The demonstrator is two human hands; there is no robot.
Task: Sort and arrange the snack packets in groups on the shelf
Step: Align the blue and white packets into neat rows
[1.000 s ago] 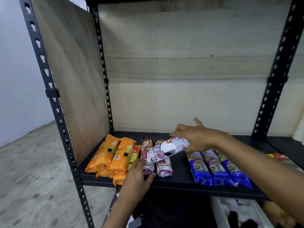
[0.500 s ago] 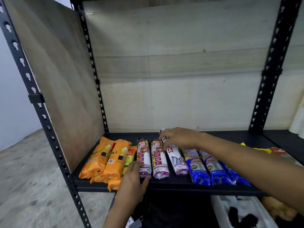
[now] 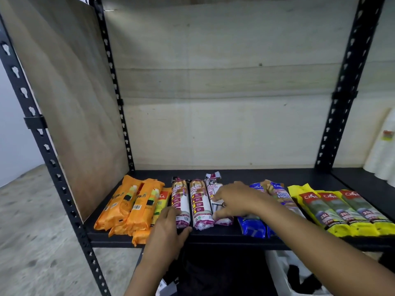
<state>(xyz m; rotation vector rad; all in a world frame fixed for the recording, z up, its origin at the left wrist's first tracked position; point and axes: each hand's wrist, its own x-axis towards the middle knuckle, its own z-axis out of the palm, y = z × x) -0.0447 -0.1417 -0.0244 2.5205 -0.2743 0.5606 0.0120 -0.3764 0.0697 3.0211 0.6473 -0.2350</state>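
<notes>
On the black shelf [image 3: 277,176] lie rows of packets: orange packets [image 3: 128,206] at the left, three white-and-maroon packets [image 3: 198,206] in the middle, blue packets [image 3: 252,227] and yellow packets [image 3: 346,212] to the right. My right hand [image 3: 233,199] rests fingers down on the third white-and-maroon packet [image 3: 211,189], partly covering it and the blue ones. At the shelf's front edge my left hand [image 3: 168,227] touches the near end of the first white-and-maroon packet [image 3: 180,199], with its fingers spread.
Black perforated uprights [image 3: 342,99] frame the bay, with a wooden panel [image 3: 70,103] on the left and a board at the back. A white bin [image 3: 288,274] holding dark items sits below the shelf. White stacked goods [image 3: 382,154] stand at the far right.
One second ago my right hand held the white-and-maroon packet above the shelf. It now lies beside the other two, and that hand has slid toward its near end. The view widened rightward to the yellow packets.
</notes>
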